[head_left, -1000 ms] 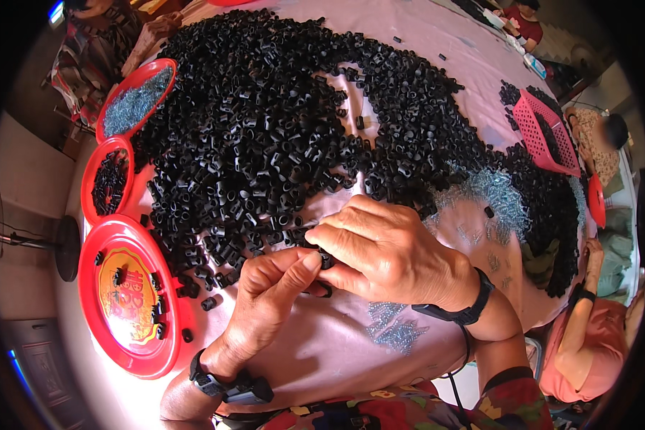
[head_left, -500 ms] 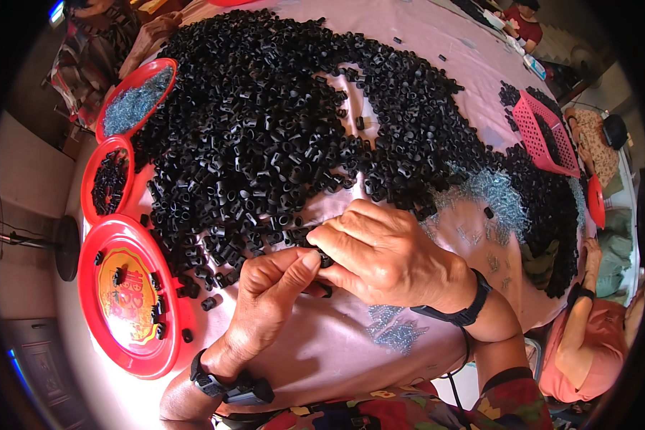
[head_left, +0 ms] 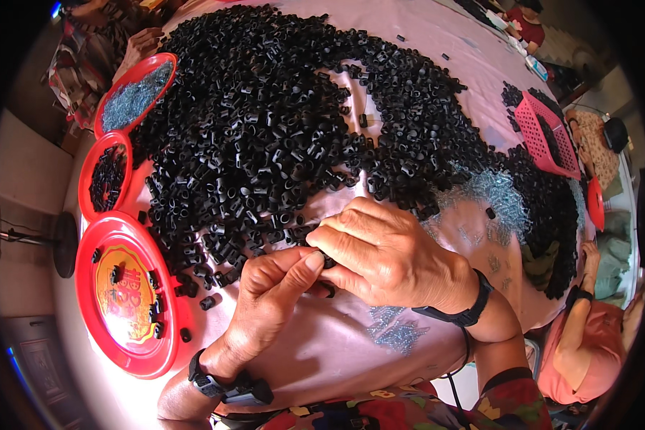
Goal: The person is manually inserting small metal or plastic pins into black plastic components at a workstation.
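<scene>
My left hand [head_left: 269,297] and my right hand [head_left: 387,258] meet over the near part of the table, fingertips together. Pinched between them is a small black plastic fitting [head_left: 327,261], mostly covered by the fingers. Another dark bit shows just below the right fingers, and I cannot tell if it belongs to the same part. Right beyond the hands spreads a large heap of black plastic fittings [head_left: 244,136], short hollow tubes. A red plate [head_left: 86,301] with several black pieces on it stands to the left of my left hand.
Farther left are a red dish [head_left: 84,183] of dark pieces and a red dish [head_left: 150,104] of clear bluish small parts. More clear parts [head_left: 491,197] lie on the pink cloth [head_left: 322,358] at right. A pink basket [head_left: 541,136] stands beyond. Other people sit around the table.
My hands keep almost the same place and grip, with only tiny finger shifts. The plates at left sit slightly farther left in the picture. A person's hand at the far left has moved a little.
</scene>
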The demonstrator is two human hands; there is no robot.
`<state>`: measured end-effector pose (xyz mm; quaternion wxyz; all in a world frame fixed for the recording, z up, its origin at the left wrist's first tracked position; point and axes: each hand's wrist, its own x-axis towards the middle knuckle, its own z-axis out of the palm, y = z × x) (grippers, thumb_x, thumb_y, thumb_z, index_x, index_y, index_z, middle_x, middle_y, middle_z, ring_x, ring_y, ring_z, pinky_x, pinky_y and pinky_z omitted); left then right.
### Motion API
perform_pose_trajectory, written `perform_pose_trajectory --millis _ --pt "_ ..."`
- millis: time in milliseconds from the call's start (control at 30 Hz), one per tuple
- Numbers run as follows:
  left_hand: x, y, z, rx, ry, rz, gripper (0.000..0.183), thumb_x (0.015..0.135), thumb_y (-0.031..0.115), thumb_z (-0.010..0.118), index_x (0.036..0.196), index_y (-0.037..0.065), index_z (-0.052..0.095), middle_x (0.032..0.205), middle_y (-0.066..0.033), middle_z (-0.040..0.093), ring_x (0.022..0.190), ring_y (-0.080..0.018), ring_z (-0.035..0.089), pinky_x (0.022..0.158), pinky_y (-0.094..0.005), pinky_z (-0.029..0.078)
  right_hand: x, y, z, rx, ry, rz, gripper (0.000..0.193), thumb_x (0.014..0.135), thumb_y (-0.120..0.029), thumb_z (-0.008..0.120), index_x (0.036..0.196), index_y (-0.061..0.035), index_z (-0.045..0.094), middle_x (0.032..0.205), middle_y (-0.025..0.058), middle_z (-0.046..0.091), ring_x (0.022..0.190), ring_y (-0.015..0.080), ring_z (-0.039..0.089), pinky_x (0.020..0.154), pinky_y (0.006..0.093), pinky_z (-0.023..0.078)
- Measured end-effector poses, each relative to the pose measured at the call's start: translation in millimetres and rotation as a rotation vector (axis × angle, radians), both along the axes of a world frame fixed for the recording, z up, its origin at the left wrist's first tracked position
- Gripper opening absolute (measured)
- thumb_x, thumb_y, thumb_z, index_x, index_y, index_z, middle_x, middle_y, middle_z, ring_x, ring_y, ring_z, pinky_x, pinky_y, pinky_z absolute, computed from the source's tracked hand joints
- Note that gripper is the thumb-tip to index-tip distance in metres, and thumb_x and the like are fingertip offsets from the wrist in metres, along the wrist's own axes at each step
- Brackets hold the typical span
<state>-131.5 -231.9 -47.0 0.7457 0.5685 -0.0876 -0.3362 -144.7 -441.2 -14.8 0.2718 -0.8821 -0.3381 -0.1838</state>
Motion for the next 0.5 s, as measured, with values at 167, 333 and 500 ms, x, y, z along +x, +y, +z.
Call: perform_pose_trajectory --millis 167,333,500 --pt "-0.9 2.1 -3.2 -0.003 0.008 -0.012 0.032 0.11 0.026 0.058 0.109 -0.001 0.075 0.09 -0.0041 0.074 0.083 -0.0087 0.066 0.078 -0.0256 0.054 -1.3 0.1 -2.2 -0.047 0.009 -0.017 0.039 0.071 -0.013 0.087 0.104 0.0011 0.071 0.094 0.0107 0.07 0.083 0.0283 0.068 0.076 0.0383 0.057" --pt "-2.8 -6.3 6.3 -0.1 0.105 0.073 0.038 0.111 0.032 0.055 0.121 -0.002 0.071 0.097 -0.0038 0.075 0.089 -0.011 0.069 0.082 -0.0262 0.054 7.6 -2.7 -8.7 0.113 -0.055 -0.043 0.042 0.072 -0.014 0.087 0.107 0.003 0.071 0.1 0.0128 0.072 0.089 0.0294 0.071 0.079 0.0384 0.06" --pt "3.3 3.5 -0.5 -0.137 0.163 0.011 0.037 0.11 0.031 0.057 0.125 0.0 0.07 0.101 -0.0039 0.074 0.094 -0.0125 0.07 0.086 -0.0265 0.055 4.2 -4.0 -6.2 0.086 -0.09 -0.02 0.045 0.072 -0.015 0.088 0.109 0.0042 0.072 0.105 0.0153 0.073 0.093 0.0301 0.072 0.079 0.0384 0.06"
